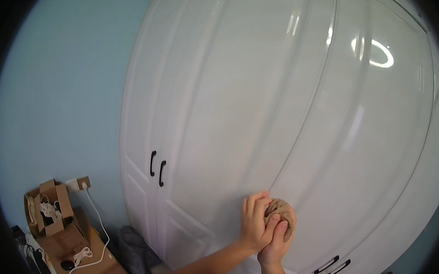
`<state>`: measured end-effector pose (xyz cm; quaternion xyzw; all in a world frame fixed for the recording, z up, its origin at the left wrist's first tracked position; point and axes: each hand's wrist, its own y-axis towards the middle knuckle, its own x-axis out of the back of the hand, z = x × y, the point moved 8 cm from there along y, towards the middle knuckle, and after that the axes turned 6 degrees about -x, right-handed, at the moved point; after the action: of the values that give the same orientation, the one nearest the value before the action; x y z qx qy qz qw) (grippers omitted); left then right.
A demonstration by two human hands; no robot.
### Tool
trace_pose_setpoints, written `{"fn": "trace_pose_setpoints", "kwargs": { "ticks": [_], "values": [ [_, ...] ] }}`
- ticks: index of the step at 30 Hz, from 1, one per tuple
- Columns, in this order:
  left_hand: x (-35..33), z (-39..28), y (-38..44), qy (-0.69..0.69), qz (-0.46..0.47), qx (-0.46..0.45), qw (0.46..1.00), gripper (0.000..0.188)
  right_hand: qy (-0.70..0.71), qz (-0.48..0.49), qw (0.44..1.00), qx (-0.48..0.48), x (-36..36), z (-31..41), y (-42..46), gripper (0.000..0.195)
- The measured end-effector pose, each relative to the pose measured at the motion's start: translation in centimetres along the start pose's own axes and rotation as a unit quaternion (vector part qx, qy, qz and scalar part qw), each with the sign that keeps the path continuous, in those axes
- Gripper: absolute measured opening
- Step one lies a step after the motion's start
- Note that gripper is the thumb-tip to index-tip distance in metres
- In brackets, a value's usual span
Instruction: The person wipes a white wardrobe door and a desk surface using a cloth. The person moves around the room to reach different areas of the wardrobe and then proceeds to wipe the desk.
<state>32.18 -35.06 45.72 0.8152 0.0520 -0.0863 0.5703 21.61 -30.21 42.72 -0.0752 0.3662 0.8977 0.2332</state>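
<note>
A crumpled brown cloth [278,209] is bunched between my two hands, in front of the glossy white wardrobe doors [219,137]. My left hand [256,222] grips it from the left, thumb pressed on the near side and fingers curled at the top. From below and the right, my right hand [279,241] closes round it, thumb beside the left thumb. Most of the right fingers are hidden behind the cloth. Whether the cloth touches the door surface I cannot tell.
Black handles [162,173] stick out from the left doors, and more handles [338,268] sit lower right. On the left, an open cardboard box [56,220] with cables stands on a larger carton [96,270]. A white cord [103,232] runs from a wall socket [83,182]. A dark bag [136,249] lies beside the wardrobe.
</note>
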Motion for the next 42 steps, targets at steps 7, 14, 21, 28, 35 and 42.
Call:
{"fn": "trace_pose_setpoints", "kwargs": {
  "ticks": [7, 14, 21, 28, 35, 42],
  "values": [
    [8.0, 6.8, 1.0, -0.113, 0.032, 0.177, 0.977, 0.014, -0.38, 0.091, 0.836, 0.384, -12.2, 8.5, 8.3, 0.016],
    [16.7, 12.0, 2.4, -0.085, -0.016, 0.17, 0.982, 0.009, -0.587, -0.02, 0.563, 0.581, -24.7, 12.9, 18.0, 0.016],
    [19.2, 17.1, 1.6, -0.078, 0.08, 0.203, 0.973, 0.015, -0.644, 0.021, 0.591, 0.484, -20.0, -7.3, 5.9, 0.027],
    [19.3, 18.7, 1.5, -0.117, 0.152, 0.244, 0.951, 0.027, -0.623, 0.22, 0.516, 0.545, -21.7, -6.1, 7.5, 0.023],
    [20.6, 17.5, 3.9, -0.077, 0.142, 0.182, 0.97, 0.025, -0.666, -0.288, 0.408, 0.553, -29.2, 18.7, 25.5, 0.019],
    [24.8, 18.3, 5.0, -0.009, 0.073, 0.203, 0.976, 0.012, -0.679, 0.096, 0.519, 0.511, -29.4, -11.5, 7.5, 0.027]
  ]
}}
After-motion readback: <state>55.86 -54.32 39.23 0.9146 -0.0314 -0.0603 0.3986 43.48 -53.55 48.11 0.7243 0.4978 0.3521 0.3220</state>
